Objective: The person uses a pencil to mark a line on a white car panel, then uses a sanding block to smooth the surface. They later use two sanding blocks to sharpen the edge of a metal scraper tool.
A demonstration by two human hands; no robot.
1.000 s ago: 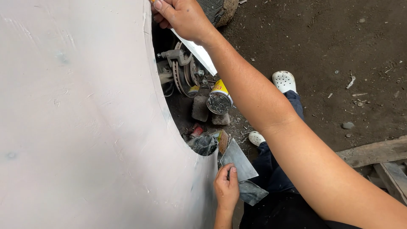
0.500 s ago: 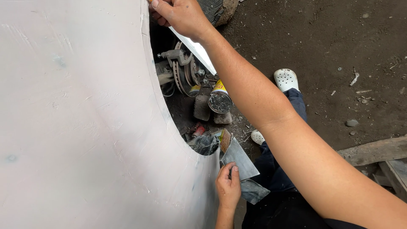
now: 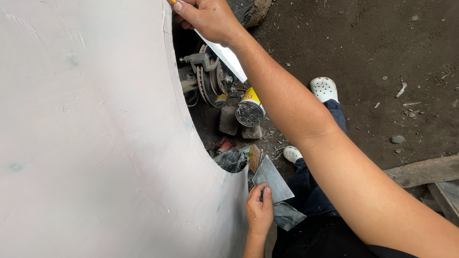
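The right hand (image 3: pixel 208 19) was clenched on a scraper (image 3: pixel 224 56) at the top of the wheel arch, fingers curled over the handle where the panel (image 3: pixel 95 143) edge curved. The blade ran down and to the right from the fist, its long axis slanting along the underside of the forearm, so the working edge lay below and right of the hand and just off the panel's cut edge.

The left hand (image 3: pixel 259 212) sat low, near the panel's bottom corner, grasping two flat metal plates (image 3: pixel 272 179). The upper plate pointed up and to the left toward the arch; the lower one stuck out to the right beneath it, dark with smeared filler. Of the two hands, the right was much the nearer to the top of the arch, the left to its lower end.

Inside the opening showed a bare brake disc (image 3: pixel 208 83) with its caliper. Below it a can (image 3: pixel 250 111) lay on its side beside a stone block (image 3: pixel 228 120). On the dirt ground (image 3: pixel 382 48) the person's white clogs (image 3: pixel 324 89) were planted, and a wooden plank (image 3: pixel 423 171) lay at the right.
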